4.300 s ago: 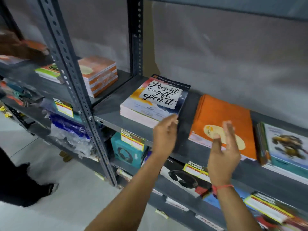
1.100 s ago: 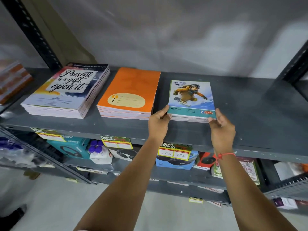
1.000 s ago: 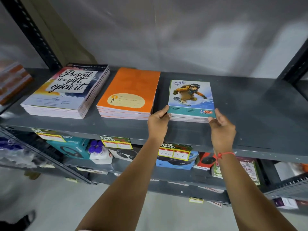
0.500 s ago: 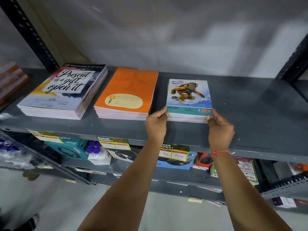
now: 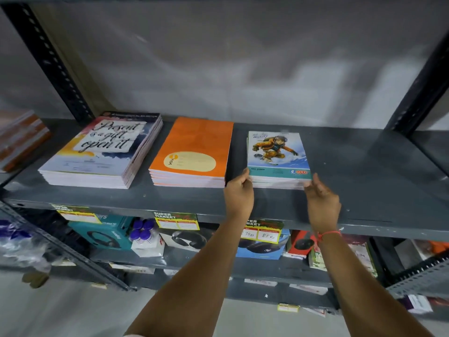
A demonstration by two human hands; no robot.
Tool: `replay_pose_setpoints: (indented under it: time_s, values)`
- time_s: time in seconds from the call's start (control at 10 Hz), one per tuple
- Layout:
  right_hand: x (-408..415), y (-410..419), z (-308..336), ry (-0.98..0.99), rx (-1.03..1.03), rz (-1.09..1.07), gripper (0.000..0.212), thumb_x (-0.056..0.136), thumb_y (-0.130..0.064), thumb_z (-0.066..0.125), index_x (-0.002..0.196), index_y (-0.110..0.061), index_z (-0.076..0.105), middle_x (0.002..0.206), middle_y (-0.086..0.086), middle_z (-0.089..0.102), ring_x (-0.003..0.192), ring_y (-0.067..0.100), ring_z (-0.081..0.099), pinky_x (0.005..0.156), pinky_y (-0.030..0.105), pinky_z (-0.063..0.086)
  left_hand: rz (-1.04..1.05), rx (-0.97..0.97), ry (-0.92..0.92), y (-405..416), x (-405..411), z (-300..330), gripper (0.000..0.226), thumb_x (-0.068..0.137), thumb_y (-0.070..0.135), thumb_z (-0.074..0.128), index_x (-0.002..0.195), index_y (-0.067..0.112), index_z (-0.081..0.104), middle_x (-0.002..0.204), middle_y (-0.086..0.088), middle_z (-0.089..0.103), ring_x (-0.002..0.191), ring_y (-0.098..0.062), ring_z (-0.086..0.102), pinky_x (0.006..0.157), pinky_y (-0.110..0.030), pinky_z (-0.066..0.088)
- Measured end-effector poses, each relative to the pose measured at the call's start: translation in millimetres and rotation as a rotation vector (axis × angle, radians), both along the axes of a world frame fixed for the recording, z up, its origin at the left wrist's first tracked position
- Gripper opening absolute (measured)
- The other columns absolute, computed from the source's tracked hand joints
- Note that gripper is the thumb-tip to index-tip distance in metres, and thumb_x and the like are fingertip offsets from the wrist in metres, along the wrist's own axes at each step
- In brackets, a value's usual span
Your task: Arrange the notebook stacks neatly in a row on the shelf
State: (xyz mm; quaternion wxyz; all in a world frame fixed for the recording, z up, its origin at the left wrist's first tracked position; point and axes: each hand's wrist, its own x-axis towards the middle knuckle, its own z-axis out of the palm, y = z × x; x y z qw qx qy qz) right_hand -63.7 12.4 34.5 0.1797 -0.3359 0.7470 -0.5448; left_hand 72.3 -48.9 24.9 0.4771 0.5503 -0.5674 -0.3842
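Observation:
Three notebook stacks lie side by side on the grey shelf [image 5: 364, 181]. At the left is a large stack with "Present is a gift, open it" on its cover [image 5: 104, 149]. An orange stack [image 5: 194, 152] lies in the middle. A smaller stack with a snowboarder cover [image 5: 277, 154] lies to the right. My left hand [image 5: 239, 193] grips that stack's front left corner. My right hand [image 5: 320, 198] holds its front right corner, fingers curled against the edge. Small gaps separate the stacks.
The shelf's right half is bare grey metal up to a black upright [image 5: 422, 76]. Another black upright [image 5: 48, 62] stands at the back left, with a striped orange stack [image 5: 19, 139] beyond it. Lower shelves hold boxed headphones [image 5: 102, 237] and price tags [image 5: 262, 232].
Since 4.3 s ago my view and both hands shifted from the left stacks to the snowboarder stack. Over the last second, my hands have nudged it slightly while staying at its front corners.

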Motion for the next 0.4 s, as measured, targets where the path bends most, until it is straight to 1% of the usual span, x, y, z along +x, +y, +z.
replay_pose_setpoints:
  time_s: [0.1,0.2,0.3,0.4]
  values:
    - [16.7,24.8,4.5,0.114,0.021,-0.061,0.042,0.093,-0.02,0.047,0.134,-0.011,0.05,0.082,0.021,0.061,0.089,0.035,0.061,0.071,0.029,0.036,-0.144,-0.16,-0.256,19.0,7.3,17.6,0.041,0.096,0.01,0.041,0.136,0.005,0.043,0.133,-0.019,0.057,0.12,-0.029,0.055,0.091,-0.022,0.046]
    - [38.3,49.1,26.3,0.175,-0.107,-0.098,0.037,0.092,-0.021,0.046,0.124,-0.006,0.058,0.08,0.013,0.062,0.078,0.023,0.057,0.065,0.029,0.038,-0.321,-0.413,-0.408,51.9,15.6,51.7,0.05,0.099,0.028,0.028,0.143,0.004,0.029,0.152,-0.012,0.031,0.142,-0.02,0.024,0.115,-0.034,0.029]
    - [54.4,66.7,85.2,0.158,-0.428,-0.132,0.036,0.093,-0.014,0.048,0.127,-0.008,0.057,0.12,-0.004,0.058,0.095,-0.023,0.05,0.081,-0.012,0.03,-0.303,-0.846,-0.435,74.2,26.9,102.0,0.067,0.094,0.046,0.013,0.142,0.001,0.025,0.152,-0.012,0.025,0.143,-0.018,0.014,0.117,-0.023,0.014]
    - [65.4,78.9,157.7,0.329,-0.706,-0.101,0.037,0.094,-0.017,0.046,0.127,-0.005,0.054,0.129,0.014,0.059,0.108,-0.022,0.05,0.092,0.002,0.041,-0.296,-1.098,-0.475,86.4,44.7,166.6,0.062,0.095,0.046,0.015,0.141,0.004,0.015,0.151,-0.013,0.015,0.141,-0.022,0.012,0.117,-0.02,-0.001]
